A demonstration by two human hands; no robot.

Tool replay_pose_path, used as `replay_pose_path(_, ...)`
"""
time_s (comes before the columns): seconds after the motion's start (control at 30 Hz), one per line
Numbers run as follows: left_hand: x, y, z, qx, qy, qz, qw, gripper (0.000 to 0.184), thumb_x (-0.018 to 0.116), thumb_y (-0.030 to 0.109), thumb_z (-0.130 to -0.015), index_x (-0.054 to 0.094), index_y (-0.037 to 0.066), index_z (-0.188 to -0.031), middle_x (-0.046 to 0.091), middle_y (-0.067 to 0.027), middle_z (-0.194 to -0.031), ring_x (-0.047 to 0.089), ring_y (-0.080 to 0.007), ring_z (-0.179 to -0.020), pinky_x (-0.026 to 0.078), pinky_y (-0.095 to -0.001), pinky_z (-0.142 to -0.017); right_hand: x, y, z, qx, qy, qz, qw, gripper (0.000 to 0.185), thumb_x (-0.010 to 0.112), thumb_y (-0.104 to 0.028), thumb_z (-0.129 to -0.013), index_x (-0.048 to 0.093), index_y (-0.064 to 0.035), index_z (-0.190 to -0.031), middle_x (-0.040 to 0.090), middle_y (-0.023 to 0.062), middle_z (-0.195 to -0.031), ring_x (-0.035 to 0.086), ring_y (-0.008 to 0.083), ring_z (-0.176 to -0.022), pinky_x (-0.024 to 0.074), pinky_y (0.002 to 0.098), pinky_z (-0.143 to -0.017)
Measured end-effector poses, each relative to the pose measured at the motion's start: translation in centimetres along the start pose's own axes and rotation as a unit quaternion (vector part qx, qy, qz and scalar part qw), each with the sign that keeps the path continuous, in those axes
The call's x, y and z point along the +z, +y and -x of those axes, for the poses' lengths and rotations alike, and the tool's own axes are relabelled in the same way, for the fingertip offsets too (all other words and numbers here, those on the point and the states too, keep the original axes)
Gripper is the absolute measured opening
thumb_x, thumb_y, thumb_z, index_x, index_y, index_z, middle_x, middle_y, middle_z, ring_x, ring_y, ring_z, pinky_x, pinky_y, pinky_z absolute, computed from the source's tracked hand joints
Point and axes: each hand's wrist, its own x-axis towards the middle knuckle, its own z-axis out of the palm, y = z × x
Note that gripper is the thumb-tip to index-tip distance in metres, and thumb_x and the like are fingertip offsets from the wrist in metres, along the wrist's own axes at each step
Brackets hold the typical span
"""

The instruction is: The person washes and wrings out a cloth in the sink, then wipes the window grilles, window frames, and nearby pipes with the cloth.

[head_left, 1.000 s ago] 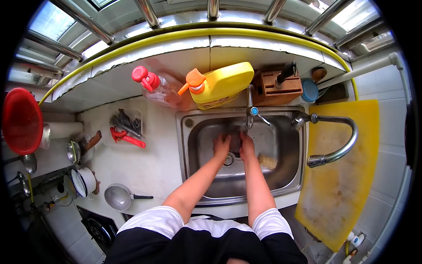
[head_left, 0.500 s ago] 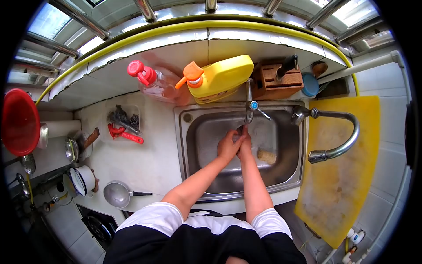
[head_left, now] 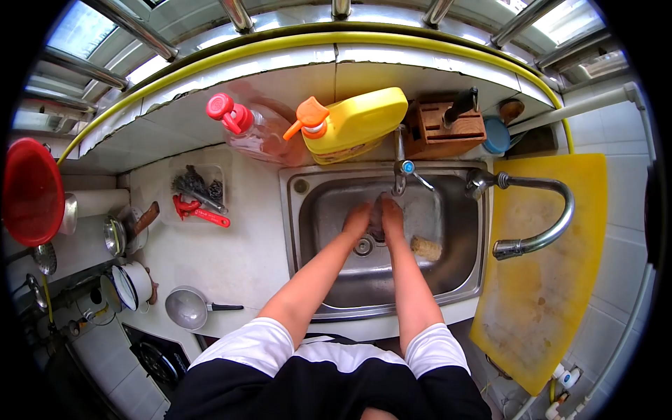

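Observation:
Both hands are down in the steel sink, below the small tap with the blue-dotted handle. A dark, flat item lies between them, too unclear to name. My left hand has its fingers against the item's left side. On its right side is my right hand, fingers closed on it near the top. The drain is just below my left hand. To the right of my right hand, a tan, rough scrubber rests on the sink floor.
Behind the sink stand a clear bottle with a red pump, a yellow bottle and a wooden knife block. A curved faucet overhangs a yellow board at right. A small pan sits left.
My left hand has moved left, away from my right hand, which it was touching half a second ago. The dark item between them now shows more.

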Motion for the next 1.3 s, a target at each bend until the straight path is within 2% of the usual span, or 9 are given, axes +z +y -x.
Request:
replay_pose_path(0.1, -0.7, -2.4, -3.8, -0.194, -0.012, 0.199, 0.961, 0.043, 0.042, 0.042, -0.091, 0.058, 0.008, -0.112, 0.057, -0.008, -0.114, 0.055, -0.0256, -0.095, 0.045, -0.0375, -0.076, -0.2, -0.6, -1.5, 0.059, 0.003, -0.087, 0.994, 0.016, 0.051, -0.019, -0.089, 0.059, -0.0049, -0.089, 0.06, 0.0045, -0.08, 0.056, 0.0154, -0.07, 0.0445, 0.0274, -0.06)
replay_pose_path(0.17, -1.0, -3.4, -4.8, 0.071, 0.075, -0.154, 0.983, 0.042, 0.047, 0.039, -0.09, 0.056, 0.006, -0.115, 0.058, -0.008, -0.108, 0.054, -0.021, -0.093, 0.045, -0.0329, -0.078, -0.6, -1.4, -1.5, 0.09, -0.013, -0.144, 0.985, 0.015, 0.052, -0.018, -0.088, 0.059, -0.0054, -0.092, 0.061, 0.0051, -0.081, 0.058, 0.0165, -0.07, 0.0457, 0.028, -0.059)
replay_pose_path(0.27, -1.1, -3.6, -5.6, 0.109, -0.04, -0.047, 0.992, 0.039, 0.052, 0.033, -0.089, 0.056, 0.006, -0.116, 0.06, -0.0111, -0.109, 0.057, -0.0235, -0.097, 0.045, -0.0323, -0.081, -1.0, -2.6, -1.2, 0.113, -0.079, -0.154, 0.979, 0.014, 0.053, -0.017, -0.088, 0.056, -0.0078, -0.098, 0.061, 0.0047, -0.083, 0.057, 0.0166, -0.065, 0.0473, 0.0277, -0.058)
replay_pose_path(0.37, 0.5, -4.0, -3.5, 0.229, 0.066, -0.022, 0.971, 0.033, 0.056, 0.028, -0.087, 0.06, 0.005, -0.111, 0.064, -0.0131, -0.103, 0.061, -0.0256, -0.094, 0.046, -0.0345, -0.078, -1.6, -2.5, -0.9, 0.201, -0.111, -0.142, 0.963, 0.017, 0.052, -0.02, -0.089, 0.058, -0.0088, -0.101, 0.056, 0.0006, -0.078, 0.051, 0.0122, -0.064, 0.0457, 0.0266, -0.056)
replay_pose_path(0.67, -3.3, -0.1, -0.1, 0.07, 0.114, -0.213, 0.968, 0.032, 0.048, 0.034, -0.089, 0.064, 0.01, -0.102, 0.062, -0.0205, -0.094, 0.058, -0.0397, -0.088, 0.046, -0.0447, -0.075, -1.9, -1.8, 0.2, 0.218, -0.034, -0.182, 0.958, 0.028, 0.051, -0.026, -0.092, 0.05, -0.0119, -0.116, 0.057, 0.0059, -0.105, 0.057, 0.0212, -0.084, 0.0489, 0.0363, -0.072)
replay_pose_path(0.87, -4.2, -0.7, -2.0, 0.163, 0.121, -0.089, 0.975, 0.035, 0.048, 0.034, -0.089, 0.063, 0.005, -0.097, 0.063, -0.0213, -0.092, 0.06, -0.0351, -0.089, 0.046, -0.0411, -0.075, -3.3, -0.9, 0.5, 0.136, -0.021, -0.33, 0.934, 0.029, 0.053, -0.025, -0.092, 0.056, -0.0034, -0.11, 0.062, 0.0079, -0.1, 0.06, 0.0197, -0.087, 0.0482, 0.0318, -0.076)
replay_pose_path(1.0, -4.8, -0.2, -2.3, 0.124, 0.052, 0.042, 0.99, 0.046, 0.054, 0.043, -0.084, 0.062, 0.0, -0.098, 0.063, -0.0218, -0.094, 0.06, -0.0329, -0.093, 0.046, -0.038, -0.078, -4.9, -4.0, 1.3, 0.02, -0.106, 0.021, 0.994, 0.025, 0.066, -0.018, -0.081, 0.063, 0.0007, -0.098, 0.065, 0.006, -0.088, 0.06, 0.0162, -0.081, 0.0468, 0.0277, -0.073)
replay_pose_path(1.13, -4.5, 2.3, -0.2, 0.086, -0.011, -0.13, 0.988, 0.059, 0.066, 0.05, -0.074, 0.06, 0.0, -0.105, 0.061, -0.0189, -0.105, 0.058, -0.0293, -0.095, 0.045, -0.0365, -0.08, -6.2, -7.0, 1.4, 0.011, -0.25, 0.362, 0.898, 0.026, 0.071, -0.011, -0.074, 0.063, 0.002, -0.095, 0.064, 0.0048, -0.087, 0.058, 0.0117, -0.077, 0.0464, 0.026, -0.068)
replay_pose_path(1.3, -3.0, 0.6, 0.2, 0.161, 0.055, -0.286, 0.943, 0.067, 0.072, 0.05, -0.068, 0.057, 0.002, -0.113, 0.059, -0.0192, -0.109, 0.057, -0.03, -0.098, 0.046, -0.0382, -0.084, -5.7, -5.1, 1.5, 0.045, -0.222, 0.139, 0.964, 0.025, 0.068, -0.01, -0.077, 0.061, -0.0011, -0.099, 0.063, 0.0028, -0.086, 0.057, 0.0118, -0.076, 0.046, 0.0243, -0.069)
